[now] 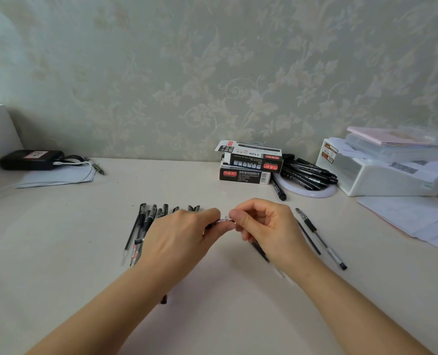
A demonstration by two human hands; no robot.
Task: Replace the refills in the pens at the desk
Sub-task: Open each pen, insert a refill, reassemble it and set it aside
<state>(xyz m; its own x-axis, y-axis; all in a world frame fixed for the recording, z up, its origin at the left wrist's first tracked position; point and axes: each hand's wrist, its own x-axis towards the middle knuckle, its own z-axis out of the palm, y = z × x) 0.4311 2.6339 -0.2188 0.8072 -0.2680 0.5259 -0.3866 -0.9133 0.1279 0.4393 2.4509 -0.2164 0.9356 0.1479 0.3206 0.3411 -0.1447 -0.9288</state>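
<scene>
Between the two hands, just above the desk (212,290), a thin pen part is held at both ends: the left hand (179,234) curls its fingers round a dark pen body and pinches it near the tip, while the right hand (261,224) pinches the small pale or metallic piece (224,220) that bridges the gap between the thumbs. Whether that piece is the pen's nose cone or the end of a refill is too small to tell. The step appears to be unscrewing or seating a tip, and it should go best if both hands keep the parts on one straight line, the left holding the barrel steady while the right alone does the turning, with light pressure so the thin refill does not bend. Beneath the right palm another dark pen or refill (260,249) lies slanted on the desk. To the left, partly hidden by the left hand, a row of pens (146,221) lies side by side; to the right two more pens (320,239) lie apart from the row, possibly finished ones, though that is a guess. Farther back stand stacked refill boxes (248,162), a heap of black pens (307,172) just beside them, and a white storage box (381,175) near the wall.
</scene>
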